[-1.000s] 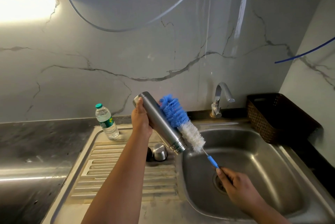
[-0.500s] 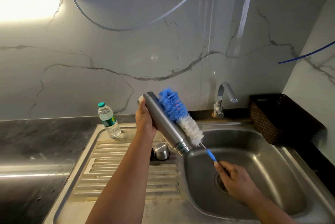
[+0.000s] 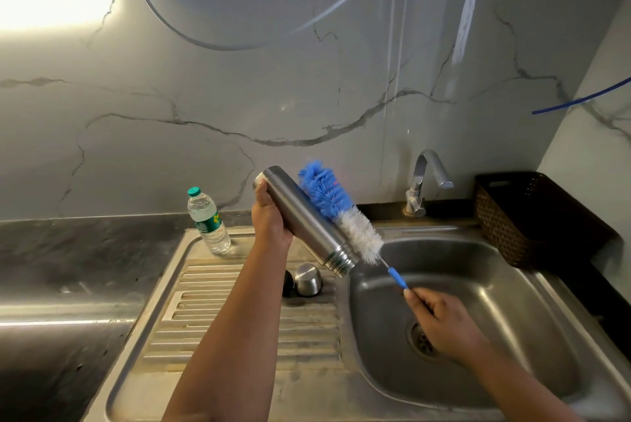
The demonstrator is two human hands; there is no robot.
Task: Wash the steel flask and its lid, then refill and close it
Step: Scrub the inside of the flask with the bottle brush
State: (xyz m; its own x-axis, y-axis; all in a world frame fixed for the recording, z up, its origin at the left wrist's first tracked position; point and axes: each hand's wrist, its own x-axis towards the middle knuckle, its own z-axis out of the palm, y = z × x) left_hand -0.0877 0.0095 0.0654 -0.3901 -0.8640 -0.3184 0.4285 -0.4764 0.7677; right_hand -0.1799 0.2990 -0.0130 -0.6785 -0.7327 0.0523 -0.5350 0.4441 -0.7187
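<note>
- Washing stage, and by the look of it only partway: the steel flask is open, tilted with its mouth down and to the right over the near-left edge of the sink, and the bottle brush lies along its outside wall, not inside it.
- The lid sits on the ribbed drainboard, just left of the basin, beside a small dark piece whose nature is hard to tell.
- No water shows at the tap, so rinsing, refilling and closing all appear left to do.
- A plastic water bottle stands at the far-left of the drainboard, capped; it could serve the refill, though that is a guess.
- The left hand is raised at the flask's upper, base end, its grip wrapped round the body.
- The right hand hangs low over the drain, its grip pinched on the end of the brush's blue handle, the stem angled up and left to the bristles.
- A woven basket sits on the counter at the far right.
</note>
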